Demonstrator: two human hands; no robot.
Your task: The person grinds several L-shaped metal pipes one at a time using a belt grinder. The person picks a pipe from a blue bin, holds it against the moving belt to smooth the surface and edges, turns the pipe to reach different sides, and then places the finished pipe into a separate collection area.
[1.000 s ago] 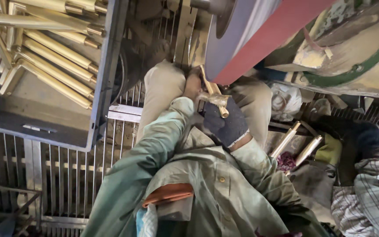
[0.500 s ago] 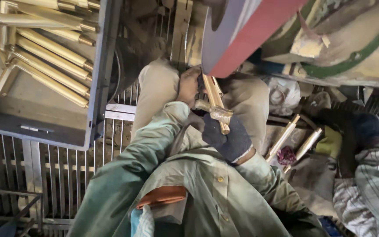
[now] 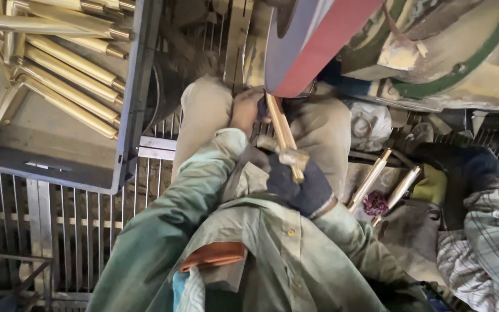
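We grip the brass fitting (image 3: 281, 136) in both hands, bare left hand (image 3: 245, 110) and gloved right hand (image 3: 300, 186) closed on it, tip at twelve o'clock against the abrasive belt (image 3: 313, 43); steady, light pressure seems best.

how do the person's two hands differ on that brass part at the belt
The left hand is bare; the right hand wears a dark glove. The left hand grips the brass part near its far end, up by the red belt; the right hand grips the nearer end, close to the body. Both are closed on the same part.
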